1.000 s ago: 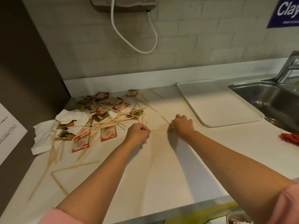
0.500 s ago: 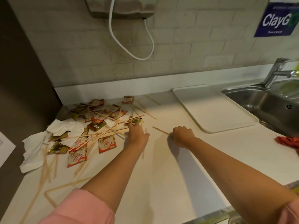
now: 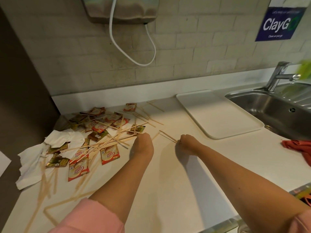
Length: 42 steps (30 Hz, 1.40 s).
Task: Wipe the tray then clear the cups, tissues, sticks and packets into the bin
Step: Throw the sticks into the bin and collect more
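Observation:
Wooden stir sticks and red-and-white creamer packets lie scattered over the left half of the white counter, with crumpled white tissues at the far left. My left hand rests at the right edge of the pile, fingers curled onto stick ends. My right hand is closed, pinching the near end of a wooden stick that points back-left. The white tray sits bare at the back right. No cups are in view.
A steel sink with a tap lies right of the tray. A red cloth sits at the counter's right edge. A dark panel bounds the left side; a wall dispenser with a white cable hangs above.
My left hand has reached forward and left from beside the right hand into the stick pile. The right hand keeps hold of its stick. The view has tilted up.

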Tool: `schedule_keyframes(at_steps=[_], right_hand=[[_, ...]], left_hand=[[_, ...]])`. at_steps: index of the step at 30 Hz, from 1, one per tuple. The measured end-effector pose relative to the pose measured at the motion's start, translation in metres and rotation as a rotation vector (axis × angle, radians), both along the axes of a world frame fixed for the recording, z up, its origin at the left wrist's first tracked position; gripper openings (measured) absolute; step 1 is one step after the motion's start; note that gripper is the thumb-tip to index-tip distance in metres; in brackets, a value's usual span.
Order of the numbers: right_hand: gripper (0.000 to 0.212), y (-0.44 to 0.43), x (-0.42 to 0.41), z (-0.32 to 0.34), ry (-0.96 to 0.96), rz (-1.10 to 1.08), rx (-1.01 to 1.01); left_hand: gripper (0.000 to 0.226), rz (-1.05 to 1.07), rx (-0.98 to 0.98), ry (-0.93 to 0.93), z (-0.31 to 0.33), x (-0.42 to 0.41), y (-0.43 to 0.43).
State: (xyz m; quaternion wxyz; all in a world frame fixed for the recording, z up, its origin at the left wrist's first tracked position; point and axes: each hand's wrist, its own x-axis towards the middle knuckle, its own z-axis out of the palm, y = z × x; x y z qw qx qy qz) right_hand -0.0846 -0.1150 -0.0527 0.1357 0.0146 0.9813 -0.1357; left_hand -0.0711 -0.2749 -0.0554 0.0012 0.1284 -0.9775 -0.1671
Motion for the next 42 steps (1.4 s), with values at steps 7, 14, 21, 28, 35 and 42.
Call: schedule_keyframes(at_steps=[7, 14, 21, 28, 35, 42], right_hand=[[0.027, 0.004, -0.005, 0.009, -0.055, 0.05, -0.048], [0.032, 0.004, -0.015, 0.02, -0.097, 0.08, -0.157], [0.026, -0.012, -0.045, 0.033, -0.109, 0.051, -0.702], [0.027, -0.048, -0.068, 0.044, -0.084, 0.134, -0.896], [0.026, -0.084, -0.084, 0.044, -0.114, 0.259, -0.904], [0.027, -0.104, -0.102, 0.039, -0.063, 0.383, -0.786]], left_hand=[[0.03, -0.058, -0.059, -0.056, -0.005, -0.01, -0.002], [0.035, 0.075, 0.094, -0.091, -0.006, -0.019, 0.002], [0.02, 0.271, 0.52, 0.149, 0.0, -0.042, -0.002], [0.024, 0.428, 1.189, 0.2, 0.014, -0.061, -0.007], [0.03, 0.569, 1.463, 0.315, 0.031, -0.075, -0.021], [0.02, 0.608, 1.377, 0.308, 0.025, -0.092, -0.036]])
